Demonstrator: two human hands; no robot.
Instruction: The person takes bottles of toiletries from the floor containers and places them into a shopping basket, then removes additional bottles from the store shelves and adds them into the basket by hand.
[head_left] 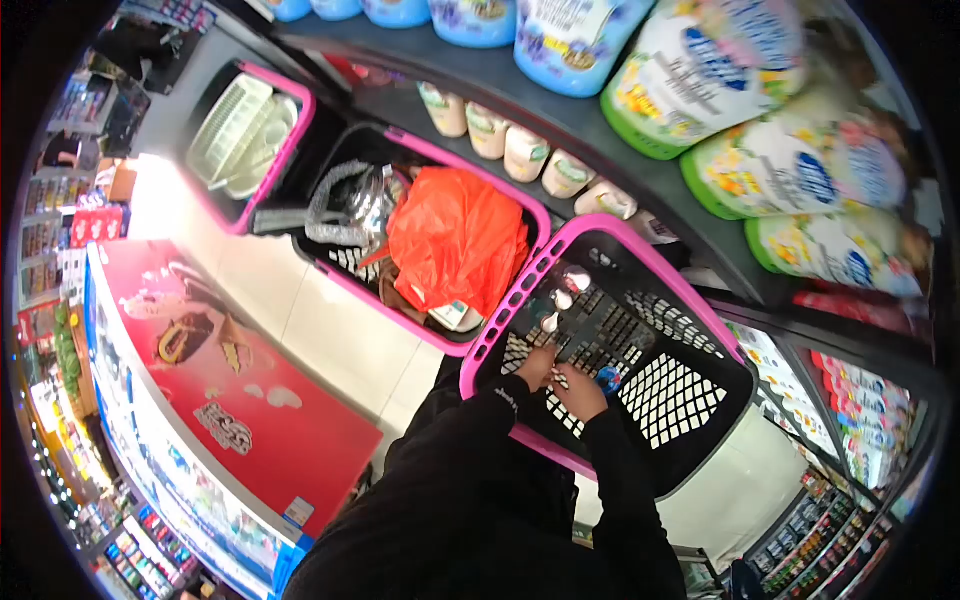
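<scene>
Pale tiled floor (325, 310), dark bottle shelf (475, 72) beside the pink-rimmed basket (684, 287)

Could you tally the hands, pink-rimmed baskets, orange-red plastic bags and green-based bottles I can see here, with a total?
Hands: 2
Pink-rimmed baskets: 3
Orange-red plastic bag: 1
Green-based bottles: 3
Total: 9

Hands (580, 393) over near basket (660, 266), bag (455, 240) in second basket (480, 179) leftward, bottles (585, 50) on shelf (450, 65) beyond
</scene>
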